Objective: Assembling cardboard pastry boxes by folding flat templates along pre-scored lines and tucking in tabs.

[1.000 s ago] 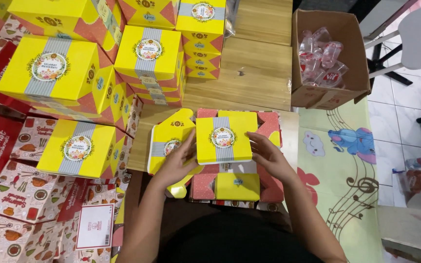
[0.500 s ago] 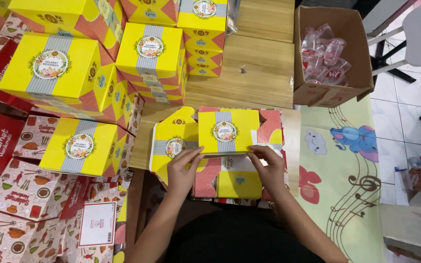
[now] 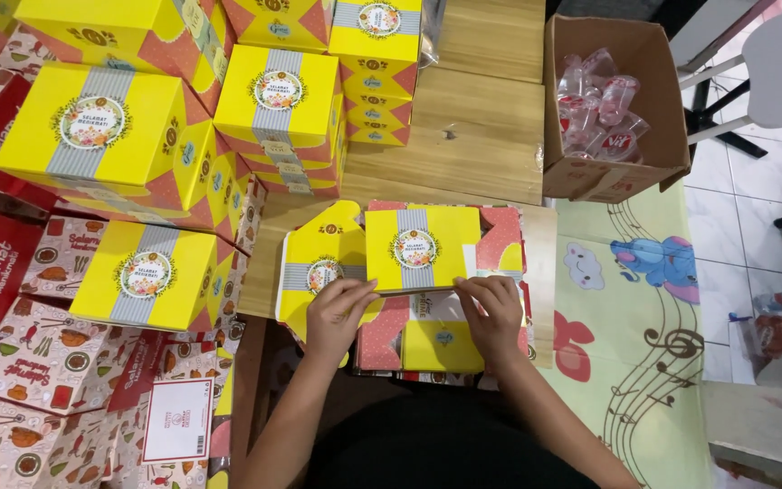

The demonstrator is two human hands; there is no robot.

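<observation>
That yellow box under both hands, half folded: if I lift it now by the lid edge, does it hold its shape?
Probably not. The yellow box looks like thin card, its flaps unlocked, so it would likely flex or spring open. It seems empty, so light. The left hand and right hand press its front edge.

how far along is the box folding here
Done: many closed yellow boxes stand stacked at the upper left. In hand: the left hand and right hand press at the front edge of a yellow box lid, not yet fully shut. Left: flat unfolded box sheets lie piled at the lower left. A cardboard carton of sealed cups sits at the upper right.
</observation>
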